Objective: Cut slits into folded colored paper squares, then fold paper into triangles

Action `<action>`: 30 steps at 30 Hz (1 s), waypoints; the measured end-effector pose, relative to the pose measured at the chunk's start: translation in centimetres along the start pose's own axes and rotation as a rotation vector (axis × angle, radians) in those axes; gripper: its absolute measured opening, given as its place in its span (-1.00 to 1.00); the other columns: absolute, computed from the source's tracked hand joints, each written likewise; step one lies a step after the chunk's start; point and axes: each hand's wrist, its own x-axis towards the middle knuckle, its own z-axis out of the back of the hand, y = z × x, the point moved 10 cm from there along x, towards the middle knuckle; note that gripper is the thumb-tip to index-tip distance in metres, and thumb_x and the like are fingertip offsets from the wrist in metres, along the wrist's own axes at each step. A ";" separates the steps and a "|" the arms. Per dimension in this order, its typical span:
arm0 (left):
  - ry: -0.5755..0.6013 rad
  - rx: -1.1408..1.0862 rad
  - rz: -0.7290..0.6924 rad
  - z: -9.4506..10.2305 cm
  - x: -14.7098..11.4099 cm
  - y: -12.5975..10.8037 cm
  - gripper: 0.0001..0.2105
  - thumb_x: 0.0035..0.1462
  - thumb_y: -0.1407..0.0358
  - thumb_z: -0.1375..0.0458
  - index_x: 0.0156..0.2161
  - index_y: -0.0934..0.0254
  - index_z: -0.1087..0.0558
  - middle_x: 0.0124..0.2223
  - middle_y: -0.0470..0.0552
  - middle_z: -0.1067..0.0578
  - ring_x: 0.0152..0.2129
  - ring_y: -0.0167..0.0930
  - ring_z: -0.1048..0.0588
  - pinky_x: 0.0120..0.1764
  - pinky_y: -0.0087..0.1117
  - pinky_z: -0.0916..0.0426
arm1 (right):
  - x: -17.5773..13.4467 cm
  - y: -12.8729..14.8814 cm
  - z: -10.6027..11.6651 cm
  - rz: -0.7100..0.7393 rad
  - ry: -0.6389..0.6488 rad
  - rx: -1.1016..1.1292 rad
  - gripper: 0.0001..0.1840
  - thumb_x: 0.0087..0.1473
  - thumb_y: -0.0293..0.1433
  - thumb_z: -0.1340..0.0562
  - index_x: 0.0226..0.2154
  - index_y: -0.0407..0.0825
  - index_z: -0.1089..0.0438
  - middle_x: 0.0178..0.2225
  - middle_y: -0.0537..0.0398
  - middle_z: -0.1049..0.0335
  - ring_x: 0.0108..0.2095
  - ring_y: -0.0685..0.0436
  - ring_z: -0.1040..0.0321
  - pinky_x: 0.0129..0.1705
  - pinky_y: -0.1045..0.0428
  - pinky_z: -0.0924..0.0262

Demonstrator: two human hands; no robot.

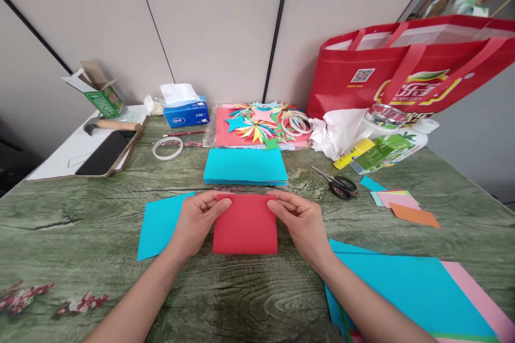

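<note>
A sheet of red paper (245,228), bent over along its near edge, is held up between my two hands at the middle of the table. My left hand (201,220) pinches its upper left corner, thumb on the near face. At the upper right corner, my right hand (301,222) grips it the same way. Beneath my left wrist lies a blue paper sheet (156,225). Just beyond the red paper sits a stack of blue paper (245,166). Large blue sheets (402,284) are partly under my right forearm.
Black-handled scissors (341,186) and small coloured paper strips (414,214) lie to the right. Along the back are folded paper stars (259,123), a tissue box (185,112), a tape roll (168,148) and a red bag (341,75). A phone (105,154) and hammer (112,125) rest at left.
</note>
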 end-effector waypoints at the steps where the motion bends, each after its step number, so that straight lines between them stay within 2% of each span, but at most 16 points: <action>1: -0.003 0.007 0.001 0.0 0.0 0.0 -0.78 -0.09 0.23 -0.25 -0.30 0.27 -0.53 -0.46 -0.04 -0.58 -0.55 -0.44 -0.48 -0.51 -0.50 -0.33 | 0.0 0.0 0.0 0.002 -0.002 -0.004 -0.74 -0.22 -0.28 -0.35 -0.37 -0.01 -0.50 -0.44 0.09 -0.55 -0.44 -0.13 -0.44 -0.38 -0.02 -0.35; 10: -0.006 0.058 -0.005 0.0 0.0 0.0 -0.74 -0.11 0.19 -0.25 -0.29 0.28 -0.52 -0.46 -0.03 -0.58 -0.57 -0.42 -0.47 -0.56 -0.50 -0.30 | 0.2 -0.1 0.2 0.009 0.008 -0.040 -0.73 -0.22 -0.26 -0.35 -0.40 -0.04 -0.48 -0.47 0.06 -0.53 -0.46 -0.12 -0.43 -0.45 0.03 -0.32; 16: 0.009 0.159 -0.003 -0.3 0.0 -0.4 -0.66 -0.09 0.19 -0.24 -0.16 0.25 -0.45 -0.63 -0.14 -0.50 -0.67 -0.44 -0.43 -0.60 -0.52 -0.25 | 0.5 -0.6 0.3 -0.040 0.021 -0.062 -0.73 -0.22 -0.26 -0.35 -0.39 -0.05 -0.47 -0.52 0.08 -0.51 -0.52 -0.09 -0.40 -0.51 0.06 -0.26; 20: 0.001 0.176 0.012 -0.3 0.2 -0.1 -0.66 -0.14 0.17 -0.26 -0.22 0.29 -0.46 -0.60 -0.10 -0.52 -0.65 -0.42 -0.43 -0.59 -0.49 -0.26 | 0.7 -0.9 0.4 -0.054 0.017 -0.053 -0.67 -0.25 -0.25 -0.36 -0.35 -0.05 -0.47 -0.52 0.08 -0.51 -0.52 -0.11 -0.40 -0.51 0.05 -0.26; 26: 0.011 0.159 0.041 -0.3 0.6 0.8 -0.69 -0.14 0.17 -0.25 -0.26 0.29 -0.44 -0.60 -0.12 -0.51 -0.66 -0.44 -0.43 -0.58 -0.49 -0.26 | 1.0 -1.3 0.7 -0.073 0.003 -0.063 -0.71 -0.26 -0.26 -0.37 -0.41 -0.06 -0.47 -0.53 0.08 -0.51 -0.54 -0.09 -0.39 -0.54 0.06 -0.24; 30: 0.016 0.336 -0.018 -0.4 1.0 0.7 -0.72 -0.07 0.16 -0.19 -0.26 0.29 -0.43 -0.52 -0.05 -0.54 -0.57 -0.37 -0.48 -0.53 -0.45 -0.32 | 1.3 -1.7 0.9 -0.089 0.020 -0.111 -0.76 -0.24 -0.28 -0.35 -0.43 -0.06 -0.46 -0.56 0.10 -0.49 -0.54 -0.07 -0.37 -0.53 0.08 -0.22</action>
